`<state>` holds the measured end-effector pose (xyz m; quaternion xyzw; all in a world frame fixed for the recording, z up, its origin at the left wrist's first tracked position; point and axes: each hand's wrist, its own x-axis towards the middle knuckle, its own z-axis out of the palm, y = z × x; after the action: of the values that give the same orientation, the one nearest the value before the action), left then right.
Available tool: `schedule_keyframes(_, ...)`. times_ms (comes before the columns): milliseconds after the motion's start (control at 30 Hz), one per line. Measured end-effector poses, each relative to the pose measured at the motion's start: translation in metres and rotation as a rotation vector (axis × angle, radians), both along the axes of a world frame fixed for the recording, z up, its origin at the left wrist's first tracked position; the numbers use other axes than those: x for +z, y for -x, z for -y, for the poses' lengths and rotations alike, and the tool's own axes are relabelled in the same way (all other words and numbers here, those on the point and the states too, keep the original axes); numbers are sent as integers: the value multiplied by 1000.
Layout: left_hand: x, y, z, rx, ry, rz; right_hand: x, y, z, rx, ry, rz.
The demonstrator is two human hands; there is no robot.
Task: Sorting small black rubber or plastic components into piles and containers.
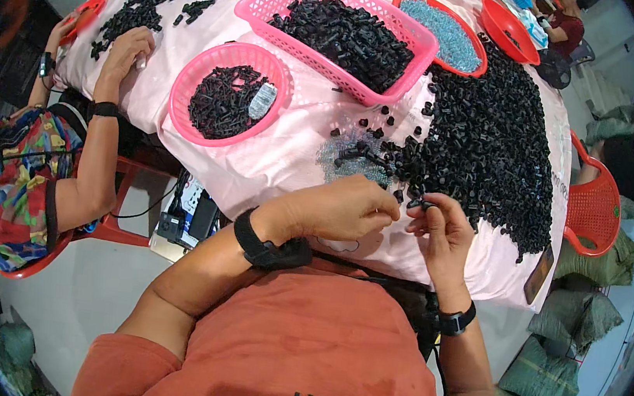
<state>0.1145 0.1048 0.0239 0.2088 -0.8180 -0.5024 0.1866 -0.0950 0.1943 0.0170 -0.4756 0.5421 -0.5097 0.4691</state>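
Note:
Close together at the table's near edge, my two hands work in front of a pile of small black plastic parts (pixel 488 139). My right hand (pixel 446 232) pinches one small black plastic part (pixel 423 205) between thumb and fingers. The fingers of my left hand (pixel 351 208) are closed together just left of it; whatever they hold is too small to make out. Just beyond my left hand lies a little heap of tiny clear pieces (pixel 329 159), with several longer black parts (pixel 361 154) on top.
A pink rectangular basket (pixel 248 10) and a round pink basket (pixel 179 104) hold black parts. Beyond stand a red basin of clear pieces (pixel 441 32) and another red basin (pixel 501 23). A co-worker's hand (pixel 126 51) is at the left. A phone (pixel 538 276) lies at the right edge.

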Motion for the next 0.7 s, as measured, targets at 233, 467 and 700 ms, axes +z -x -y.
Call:
schedule_keyframes(233,-18,-1,9,96,83,-110,-18,-6,6,6,-19,-15)
schedule_keyframes(467,0,-5,2,26,12,-91,-19,-2,7,-7,-42,74)
schedule_keyframes(700,-15,-6,8,95,-12,-27,-20,0,13,28,3,106)
